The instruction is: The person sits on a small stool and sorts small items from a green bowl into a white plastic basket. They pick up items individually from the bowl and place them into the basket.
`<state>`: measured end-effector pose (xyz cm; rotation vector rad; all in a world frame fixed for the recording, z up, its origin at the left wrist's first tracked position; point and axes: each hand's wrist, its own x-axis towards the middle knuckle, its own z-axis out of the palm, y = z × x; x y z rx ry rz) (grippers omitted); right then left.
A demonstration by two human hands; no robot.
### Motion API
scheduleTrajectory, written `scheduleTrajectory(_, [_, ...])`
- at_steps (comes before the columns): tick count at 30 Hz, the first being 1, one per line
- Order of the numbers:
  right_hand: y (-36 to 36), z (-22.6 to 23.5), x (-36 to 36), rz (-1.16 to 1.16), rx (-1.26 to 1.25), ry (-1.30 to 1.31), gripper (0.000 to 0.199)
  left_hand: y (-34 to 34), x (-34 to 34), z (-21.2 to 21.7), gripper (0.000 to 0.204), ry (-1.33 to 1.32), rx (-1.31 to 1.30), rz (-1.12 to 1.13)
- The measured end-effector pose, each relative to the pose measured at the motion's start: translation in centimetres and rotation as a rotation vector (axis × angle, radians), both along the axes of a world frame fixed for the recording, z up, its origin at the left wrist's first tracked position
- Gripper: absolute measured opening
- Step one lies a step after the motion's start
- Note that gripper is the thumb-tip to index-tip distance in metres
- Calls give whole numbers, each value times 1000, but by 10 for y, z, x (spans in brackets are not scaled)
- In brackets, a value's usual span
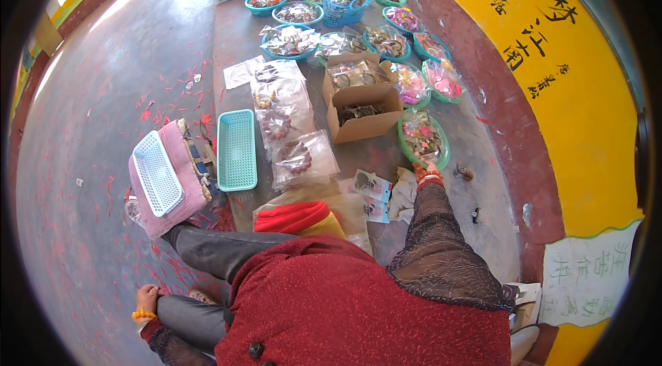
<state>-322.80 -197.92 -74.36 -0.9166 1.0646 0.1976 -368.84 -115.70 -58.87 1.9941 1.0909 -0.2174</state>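
Observation:
My right hand [429,175] is at the near rim of a green basket [445,152], its fingers closed on the edge. Small wrapped trinkets [422,133] fill that basket. Down at the lower left, my left hand [146,299], with a yellow bead bracelet [143,314] at its wrist, rests by my knee and holds nothing I can see. Its fingers are loosely bent and apart. Between my legs and the baskets lie bagged bead bracelets [295,157] on clear plastic sheets. Beside the right forearm are small packets on cards [372,186].
An open cardboard box [363,124] stands ahead, another behind it. Many round baskets of packets [289,40] spread beyond, with a blue handled basket [345,4] among them. An oblong turquoise basket [236,150] and a white one [158,173] on a pink cushion [183,159] sit left.

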Motion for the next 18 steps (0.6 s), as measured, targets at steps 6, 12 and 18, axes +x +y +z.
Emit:
scheduleTrajectory(6, [8, 35, -25, -264, -196, -260, 16, -6, 5, 19, 21, 88, 206, -215])
scheduleTrajectory(12, [47, 135, -10, -301, -401, -220, 28, -11, -5, 21, 25, 84, 198, -134])
scheduleTrajectory(18, [133, 208, 41, -73, -330, -668, 18, -22, -5, 31, 25, 86, 237, -164])
